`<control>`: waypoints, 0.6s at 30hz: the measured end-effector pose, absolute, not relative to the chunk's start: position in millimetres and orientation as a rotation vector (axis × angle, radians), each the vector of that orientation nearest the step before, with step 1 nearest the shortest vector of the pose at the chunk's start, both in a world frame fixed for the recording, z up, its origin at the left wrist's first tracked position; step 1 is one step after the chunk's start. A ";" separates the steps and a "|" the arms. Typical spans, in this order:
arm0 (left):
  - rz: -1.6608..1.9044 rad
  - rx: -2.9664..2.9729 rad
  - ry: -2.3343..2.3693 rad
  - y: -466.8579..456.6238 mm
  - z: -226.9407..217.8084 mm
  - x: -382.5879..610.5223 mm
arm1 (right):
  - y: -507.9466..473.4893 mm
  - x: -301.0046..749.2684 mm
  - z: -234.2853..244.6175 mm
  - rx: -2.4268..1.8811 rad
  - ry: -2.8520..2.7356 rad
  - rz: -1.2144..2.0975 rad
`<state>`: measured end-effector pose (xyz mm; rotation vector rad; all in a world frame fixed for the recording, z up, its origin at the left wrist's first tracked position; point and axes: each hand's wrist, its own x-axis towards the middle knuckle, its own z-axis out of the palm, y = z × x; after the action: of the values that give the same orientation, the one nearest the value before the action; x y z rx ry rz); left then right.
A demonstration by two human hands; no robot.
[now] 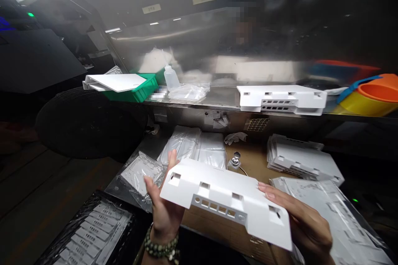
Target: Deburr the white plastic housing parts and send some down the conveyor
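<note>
I hold a white plastic housing [217, 190] tilted above the bench, its row of round and square port cutouts turned toward me. My left hand [166, 211], a beaded bracelet at the wrist, grips its left end; the thumb stands out to the side and the other fingers are partly hidden behind the part. On the right end, my right hand [301, 219] has its fingers over the upper edge, with the thumb out of sight. Under the housing lies brown cardboard [255, 149]. A small pump dispenser bottle [234, 161] stands just behind it.
Stacked white housings [304, 157] and bagged parts [329, 211] lie at right. Plastic bags [186, 140], a bagged part [141, 174] and a crate [99, 232] are at left. The shelf holds another housing [281, 99], a squeeze bottle [171, 78], a green bin [144, 90] and coloured bins [373, 95].
</note>
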<state>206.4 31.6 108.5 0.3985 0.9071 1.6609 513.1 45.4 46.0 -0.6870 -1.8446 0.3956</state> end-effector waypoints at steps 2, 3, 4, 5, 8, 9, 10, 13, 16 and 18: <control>1.393 0.147 0.822 32.4 108.9 199.1 | 47.9 511.2 49.0 -0.674 -1.909 0.372; 1.305 0.054 0.791 33.7 108.1 195.6 | 49.8 510.6 48.6 -0.666 -1.939 0.378; 1.242 -0.040 0.767 35.6 106.7 192.3 | 52.2 510.1 46.4 -0.655 -1.959 0.395; 1.207 -0.128 0.757 37.5 104.7 189.3 | 55.5 509.5 42.2 -0.653 -1.978 0.427; 1.272 -0.283 0.809 41.9 96.9 181.3 | 72.0 504.9 17.4 -0.839 -2.033 0.540; 1.327 -0.290 0.828 42.3 94.4 178.6 | 79.9 501.8 5.8 -1.013 -2.071 0.568; 1.383 -0.280 0.839 42.1 92.2 175.9 | 88.6 497.7 -6.9 -1.219 -2.105 0.584; 1.544 -0.214 0.834 39.1 88.8 169.0 | 114.8 480.5 -47.2 -1.739 -2.145 0.611; 1.655 -0.158 0.813 34.6 90.5 167.0 | 131.4 460.4 -81.8 -1.902 -2.166 0.649; 1.690 -0.144 0.807 31.9 93.3 168.6 | 135.8 449.4 -97.6 -1.931 -2.190 0.673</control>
<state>168.6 31.9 93.3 -0.1441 0.8075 1.6897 449.4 135.8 -97.6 -1.9312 -2.1903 0.6725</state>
